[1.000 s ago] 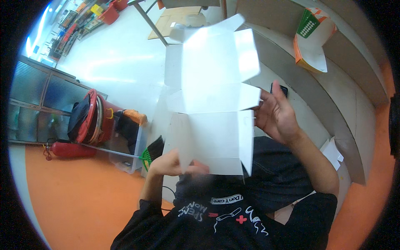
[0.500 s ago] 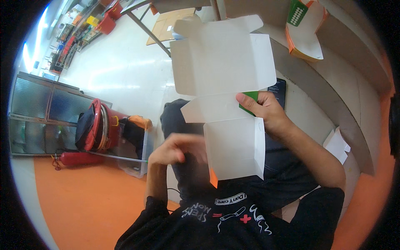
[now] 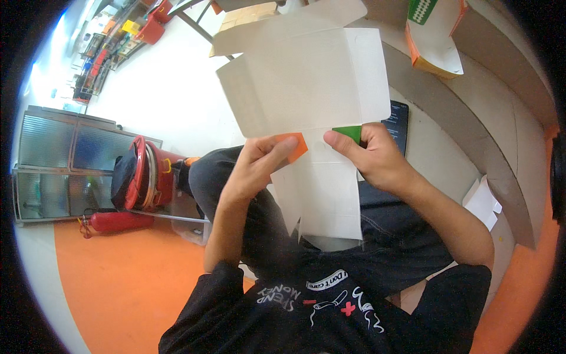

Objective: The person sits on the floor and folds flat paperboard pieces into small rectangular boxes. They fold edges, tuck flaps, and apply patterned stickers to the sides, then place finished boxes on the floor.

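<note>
Over my lap I hold an unfolded cardboard box, its plain white inner side facing up and its creased panels and flaps spread out. My left hand pinches the left side flap at the narrow middle panel; the flap is folded in and shows its orange outer face. On the opposite side my right hand pinches the matching flap, folded in with its green face showing under the thumb. The wide panel points away from me. A smaller panel hangs toward my body. The fingers beneath the card are mostly hidden.
A phone lies beyond my right hand. On the step at far right rests a partly folded orange-and-green box; a white card piece lies lower. Left are a red bucket, a fire extinguisher and a glass-fronted cabinet.
My left hand has gone from a blurred, free position to gripping the left flap, now folded inward. The box has tilted, bringing its wide panel nearer. My right hand keeps its hold.
</note>
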